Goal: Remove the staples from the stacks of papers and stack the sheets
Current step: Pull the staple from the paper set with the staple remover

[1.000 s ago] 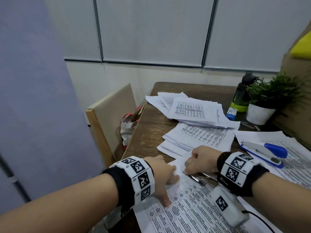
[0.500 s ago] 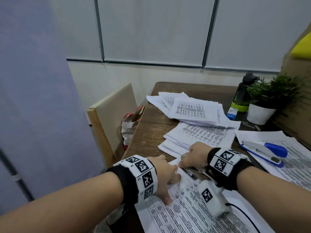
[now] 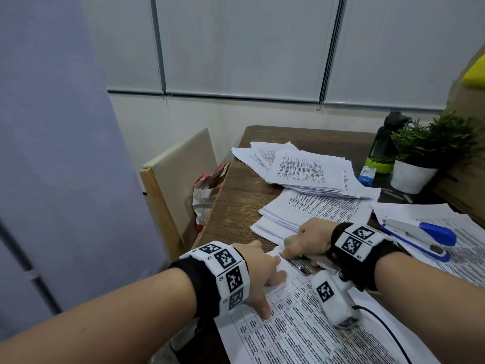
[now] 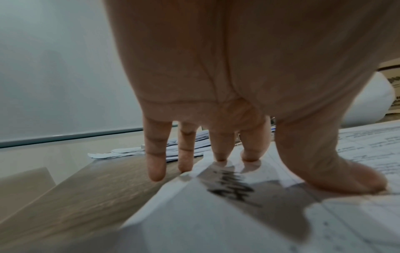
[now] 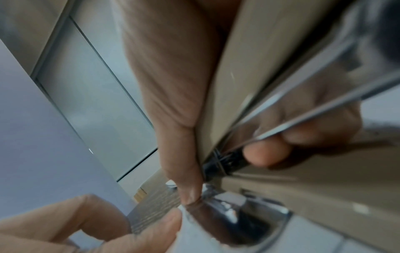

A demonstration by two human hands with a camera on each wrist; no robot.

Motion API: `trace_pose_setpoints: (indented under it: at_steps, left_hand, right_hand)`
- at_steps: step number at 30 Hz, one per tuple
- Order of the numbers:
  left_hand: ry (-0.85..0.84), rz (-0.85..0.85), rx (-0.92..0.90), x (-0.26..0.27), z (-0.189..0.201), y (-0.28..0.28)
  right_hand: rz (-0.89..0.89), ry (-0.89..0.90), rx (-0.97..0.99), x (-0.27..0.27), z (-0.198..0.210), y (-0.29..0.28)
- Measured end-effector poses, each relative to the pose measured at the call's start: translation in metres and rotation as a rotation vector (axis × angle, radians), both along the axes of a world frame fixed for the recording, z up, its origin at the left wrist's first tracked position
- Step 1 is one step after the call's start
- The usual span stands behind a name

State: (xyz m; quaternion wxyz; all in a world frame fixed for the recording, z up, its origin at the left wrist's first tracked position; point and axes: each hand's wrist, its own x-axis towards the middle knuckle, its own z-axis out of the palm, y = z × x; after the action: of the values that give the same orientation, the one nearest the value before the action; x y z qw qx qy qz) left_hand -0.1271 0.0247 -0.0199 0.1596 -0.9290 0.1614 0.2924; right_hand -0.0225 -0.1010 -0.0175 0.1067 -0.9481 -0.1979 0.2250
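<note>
The head camera is looking forward and down from above both forearms, taking in the wooden table [image 3: 236, 206], the left hand [image 3: 258, 274] and the right hand [image 3: 307, 240] at moderate range. The left wrist camera is looking along the palm of the left hand [image 4: 216, 85] at very close range, toward fingertips [image 4: 220, 154] pressing the printed sheet [image 4: 238, 222]. The right wrist camera is looking, tilted, along the right hand [image 5: 173, 102] gripping a metal tool [image 5: 281, 111]. All three views are sharing the sheet corner beside that grip.

Printed sheet [image 3: 301, 334] lies flat at the near edge, metal staple remover [image 3: 299, 265] at its corner.
</note>
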Motion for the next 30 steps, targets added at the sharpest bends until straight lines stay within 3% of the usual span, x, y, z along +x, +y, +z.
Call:
trace_pose_setpoints:
  at_steps: [10,13,16,21,25,30]
  left_hand:
    - [-0.048,0.009,-0.103,0.004,-0.007,0.007]
    - [-0.075,0.004,-0.133,0.003,-0.007,0.012]
    - [-0.085,0.117,-0.164,0.001,-0.007,0.016]
    - [-0.425,0.474,-0.625,-0.002,-0.004,0.027]
    - [-0.313,0.731,-1.157,-0.019,0.000,0.029]
    - [-0.320,1.010,-1.419,-0.047,0.000,0.045]
  right_hand:
    - [-0.018,-0.006,0.010,-0.003,0.007,-0.011]
    - [-0.072,-0.050,0.098,-0.007,0.004,-0.013]
    - [-0.087,-0.078,0.118,-0.012,0.012,-0.019]
    - [-0.118,0.183,0.328,-0.027,0.025,-0.024]
    - [-0.092,0.331,0.550,-0.053,0.035,-0.008]
    - [0.005,0.249,0.606,-0.082,0.041,0.023]
